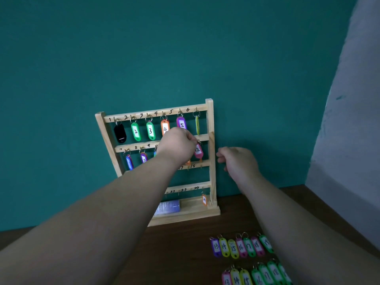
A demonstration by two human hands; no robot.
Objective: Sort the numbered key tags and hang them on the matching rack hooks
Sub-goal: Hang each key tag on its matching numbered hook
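The left hand (176,145) pinches the metal ring of the pink plastic key tag marked 12 (198,151), at the right end of the second rail of the pale wooden key rack (211,161) (hooks 1 to 6 above each carry a tag). The right hand (239,163) hovers just beside the rack's right post, fingers loosely curled, holding nothing. Two rows of coloured numbered tags (240,246) lie on the dark brown wooden table (185,254)
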